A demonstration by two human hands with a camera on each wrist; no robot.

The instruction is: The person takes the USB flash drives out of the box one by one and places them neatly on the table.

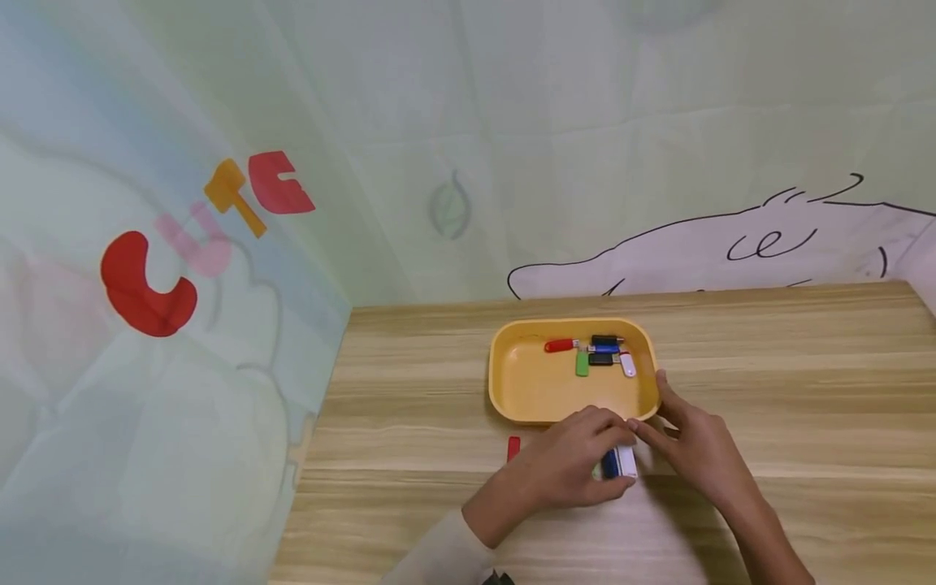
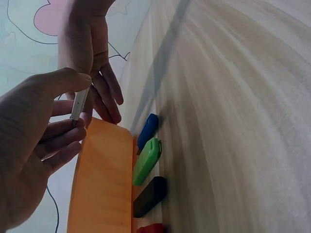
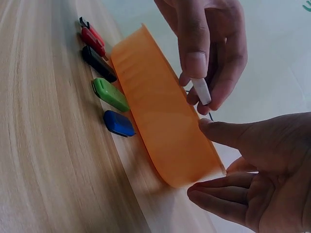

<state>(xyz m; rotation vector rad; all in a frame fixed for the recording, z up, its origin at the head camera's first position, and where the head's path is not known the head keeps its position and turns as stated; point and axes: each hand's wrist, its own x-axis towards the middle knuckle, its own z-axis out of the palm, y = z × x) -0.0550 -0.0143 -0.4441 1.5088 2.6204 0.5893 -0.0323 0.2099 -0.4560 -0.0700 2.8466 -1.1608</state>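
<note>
My left hand (image 1: 566,463) pinches a white USB flash drive (image 3: 201,91) between thumb and fingers, above the near rim of a yellow plastic tray (image 1: 530,386). At the tray's near right corner is my right hand (image 1: 702,455). Its thumb touches the rim and its other fingers extend along the outer side, mostly straight. On the table before the tray lie a blue flash drive (image 3: 119,124), a green flash drive (image 3: 111,94), a black flash drive (image 3: 98,64) and red drives (image 3: 93,41). The left hand partly covers this row in the head view.
Several flash drives lie inside the tray towards its back right, among them a red one (image 1: 560,345), a green one (image 1: 582,364) and a white one (image 1: 627,364). The wooden table (image 1: 409,406) meets a printed cloth backdrop (image 1: 409,203) at the back and left.
</note>
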